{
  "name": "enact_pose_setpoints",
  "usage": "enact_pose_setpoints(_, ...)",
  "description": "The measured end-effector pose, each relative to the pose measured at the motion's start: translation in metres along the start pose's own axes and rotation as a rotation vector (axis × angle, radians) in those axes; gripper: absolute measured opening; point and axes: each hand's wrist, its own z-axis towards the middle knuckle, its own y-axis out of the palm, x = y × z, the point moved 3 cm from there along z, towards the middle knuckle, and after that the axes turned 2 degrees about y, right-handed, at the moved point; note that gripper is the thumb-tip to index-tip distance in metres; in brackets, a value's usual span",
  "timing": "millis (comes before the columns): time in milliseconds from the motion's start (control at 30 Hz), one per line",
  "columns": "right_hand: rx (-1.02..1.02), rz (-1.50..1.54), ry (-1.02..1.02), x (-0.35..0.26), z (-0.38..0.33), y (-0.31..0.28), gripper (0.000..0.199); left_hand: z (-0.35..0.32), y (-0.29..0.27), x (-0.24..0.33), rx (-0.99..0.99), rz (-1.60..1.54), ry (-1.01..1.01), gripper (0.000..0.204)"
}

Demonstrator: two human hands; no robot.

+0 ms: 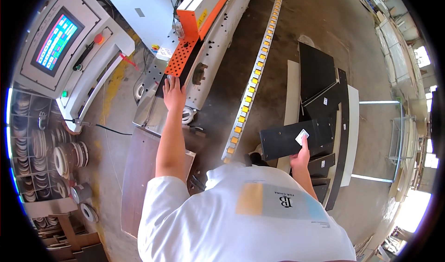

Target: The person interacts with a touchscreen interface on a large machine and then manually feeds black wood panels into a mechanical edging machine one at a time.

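Control screen (56, 40) upper left; machine (204, 35) top centre; stacked panels (324, 109) right; tape rolls (69, 155) left.

Bright daylight glares in from the right; fisheye edges bend, corners black.

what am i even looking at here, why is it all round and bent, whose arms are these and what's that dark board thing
This is one picture from a wide fisheye camera worn on a person's head, looking down, so straight edges bend toward the rim. The white shirt at the bottom is the wearer's own.

The left hand rests flat on the infeed end of a long workshop machine, beside its orange perforated plate. A control panel with a coloured screen stands to the left, with rolls of edge strip below it.

The right hand holds the near edge of a dark flat panel bearing a small white label. It lies on a stack of similar dark panels on a cart. A roller rail with yellow wheels runs between.
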Motion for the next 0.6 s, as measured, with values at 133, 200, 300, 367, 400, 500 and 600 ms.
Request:
enact_pose_setpoints(133, -0.045, 0.082, -0.039, -0.002, -0.01, -0.012, 0.032, 0.043, 0.023, 0.014, -0.104, 0.16, -0.015, 0.061)
enact_pose_setpoints(200, -0.051, 0.105, -0.037, -0.001, -0.012, -0.013, 0.031, 0.052, 0.026, 0.024, -0.061, 0.228, -0.022, 0.06)
enact_pose_setpoints(300, 0.021, 0.078, -0.064, -0.006, -0.02, -0.017, 0.029, 0.034, 0.01, 0.08, -0.02, -0.088, 0.105, 0.057)
enact_pose_setpoints(367, 0.016, 0.061, -0.097, -0.01, -0.028, -0.012, 0.029, -0.003, -0.006, 0.133, -0.072, -0.386, 0.317, 0.055)
enact_pose_setpoints(400, -0.01, 0.072, -0.13, -0.01, -0.03, -0.014, 0.029, -0.032, -0.032, 0.181, -0.116, -0.514, 0.416, 0.057)
enact_pose_setpoints(500, -0.105, 0.111, -0.106, -0.009, -0.037, -0.002, 0.029, -0.111, -0.108, 0.268, -0.28, -0.75, 0.812, 0.079)
enact_pose_setpoints(600, -0.253, 0.154, -0.097, -0.006, -0.04, 0.02, 0.032, -0.16, -0.163, 0.306, -0.37, -0.674, 0.952, 0.094)
